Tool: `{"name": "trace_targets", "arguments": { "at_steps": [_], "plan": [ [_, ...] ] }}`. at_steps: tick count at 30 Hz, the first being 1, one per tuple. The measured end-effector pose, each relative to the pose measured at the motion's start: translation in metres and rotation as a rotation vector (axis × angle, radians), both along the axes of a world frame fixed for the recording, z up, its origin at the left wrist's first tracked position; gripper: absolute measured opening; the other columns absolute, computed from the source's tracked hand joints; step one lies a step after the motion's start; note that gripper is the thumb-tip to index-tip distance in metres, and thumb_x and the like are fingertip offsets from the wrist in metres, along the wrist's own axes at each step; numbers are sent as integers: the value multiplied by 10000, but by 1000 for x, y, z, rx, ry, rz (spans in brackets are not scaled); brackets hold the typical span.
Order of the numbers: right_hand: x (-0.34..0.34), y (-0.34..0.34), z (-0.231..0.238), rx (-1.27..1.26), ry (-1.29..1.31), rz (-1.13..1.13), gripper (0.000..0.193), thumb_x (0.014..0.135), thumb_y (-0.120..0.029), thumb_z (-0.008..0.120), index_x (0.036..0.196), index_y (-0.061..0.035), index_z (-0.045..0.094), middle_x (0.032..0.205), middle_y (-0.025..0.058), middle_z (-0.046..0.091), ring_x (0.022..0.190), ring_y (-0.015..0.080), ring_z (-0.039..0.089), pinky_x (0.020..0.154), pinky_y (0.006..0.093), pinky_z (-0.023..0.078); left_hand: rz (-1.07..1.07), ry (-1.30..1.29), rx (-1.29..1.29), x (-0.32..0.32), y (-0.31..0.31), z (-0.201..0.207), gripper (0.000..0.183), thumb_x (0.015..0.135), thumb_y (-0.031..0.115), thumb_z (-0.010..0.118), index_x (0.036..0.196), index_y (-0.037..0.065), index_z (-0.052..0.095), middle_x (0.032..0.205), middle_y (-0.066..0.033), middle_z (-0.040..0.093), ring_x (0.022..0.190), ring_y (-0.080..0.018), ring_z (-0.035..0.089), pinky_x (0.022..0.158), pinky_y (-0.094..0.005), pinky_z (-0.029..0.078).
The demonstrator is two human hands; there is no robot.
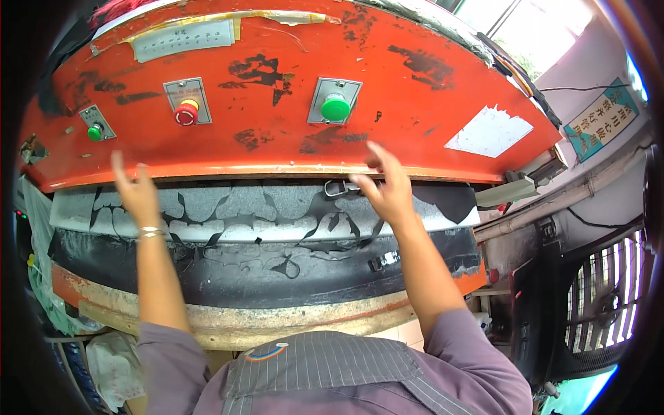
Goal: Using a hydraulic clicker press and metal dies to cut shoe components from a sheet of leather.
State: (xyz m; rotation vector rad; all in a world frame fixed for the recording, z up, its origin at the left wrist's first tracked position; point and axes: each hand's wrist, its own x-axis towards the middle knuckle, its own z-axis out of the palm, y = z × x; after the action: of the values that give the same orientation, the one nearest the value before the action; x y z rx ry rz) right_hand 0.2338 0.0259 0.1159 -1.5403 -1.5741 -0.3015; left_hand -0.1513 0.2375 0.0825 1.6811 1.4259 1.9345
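We look down from a head-worn camera at a big orange press head (290,131), its paint worn and blotched black. At its far left sits a small green button (95,131), then a red mushroom button (186,113), then a large green button (335,108) near the middle.

Below the press lies a sheet of black material (277,266) on a pale cutting bed (277,318). The sheet is already cut through in many places: curved, shoe-part outlines leave a web of thin black strips over a grey band.

Our left hand (138,194) is raised over the sheet's left part, fingers spread and open, holding nothing; a bracelet circles the wrist. Our right hand (387,190) reaches in under the press edge, fingers loosely apart; it touches or sits just beside a metal cutting die (337,187), though we cannot tell whether it grips it.

We judge the cutting well along on the upper band, while the lower black area looks mostly uncut.

At far right stands a dark fan grille (602,304).
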Motion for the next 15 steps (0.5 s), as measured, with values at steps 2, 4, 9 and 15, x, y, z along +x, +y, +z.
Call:
{"name": "trace_targets", "arguments": {
  "at_steps": [2,4,9,15],
  "plan": [
    [-30,28,41,194,41,160,551,743,-251,797,1189,-30,560,920,115,636,793,216,619,691,326,509,189,22,245,-55,23,21,632,907,138,557,1439,-51,273,1518,-193,280,1425,-265,238,1152,-352,187],
    [-44,48,76,92,73,85,447,767,-256,779,1088,-44,553,828,101,640,693,213,624,608,327,508,123,173,183,-80,29,45,590,921,109,508,1455,-9,286,1527,-157,285,1420,-254,259,1136,-322,196],
    [-52,13,62,-67,201,65,417,772,-286,775,1017,-59,526,715,103,627,631,240,639,571,343,502,-224,96,-178,-99,-17,63,518,933,59,475,1438,38,366,1461,-144,409,1319,-221,423,1063,-318,333],
    [-108,-110,-4,-848,-43,392,526,794,-484,670,1105,-67,593,958,163,642,923,357,615,794,444,491,-725,394,-505,-9,-184,7,159,838,153,646,925,27,690,893,-130,696,811,-205,670,741,-324,520]
  ]
}}
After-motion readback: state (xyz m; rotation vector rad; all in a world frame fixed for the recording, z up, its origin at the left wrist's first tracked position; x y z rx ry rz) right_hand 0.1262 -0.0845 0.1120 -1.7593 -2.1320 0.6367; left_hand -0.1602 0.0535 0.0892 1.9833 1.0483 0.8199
